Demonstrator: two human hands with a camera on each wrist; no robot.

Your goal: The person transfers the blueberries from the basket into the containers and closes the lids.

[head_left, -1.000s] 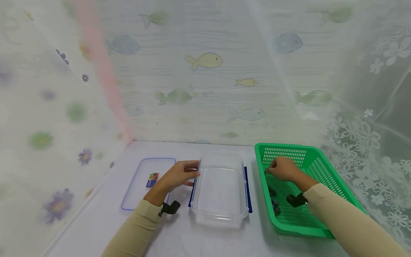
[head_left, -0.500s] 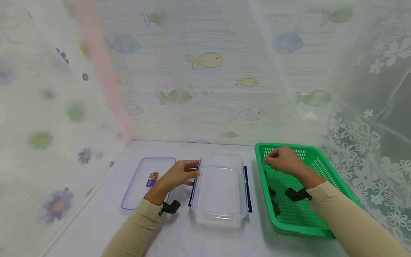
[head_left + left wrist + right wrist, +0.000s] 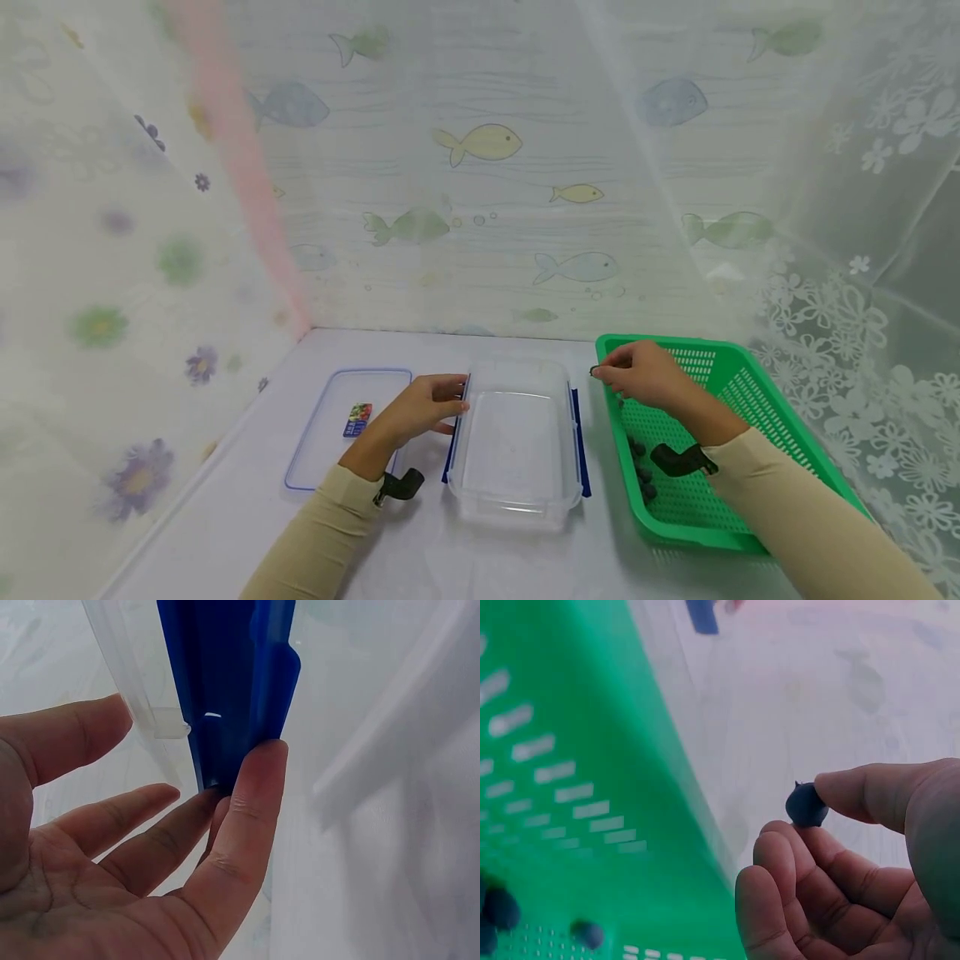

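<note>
Pinches a dark berry [image 3: 807, 807] between right fingers [image 3: 855, 866]; probably light, smooth, easily bruised. Best held gently around its middle. Rests loosely extended left fingers [image 3: 249, 799] against the blue latch [image 3: 225, 667].

One basket [image 3: 697, 537], one box [image 3: 517, 442], two flaps [image 3: 581, 442], one lid [image 3: 330, 417], one label [image 3: 358, 420], one left hand [image 3: 420, 408], one right hand [image 3: 648, 379]. One berry [image 3: 807, 805] is held; at least four more berries [image 3: 648, 492] lie in the basket (they overlap, so their full number is unclear).
</note>
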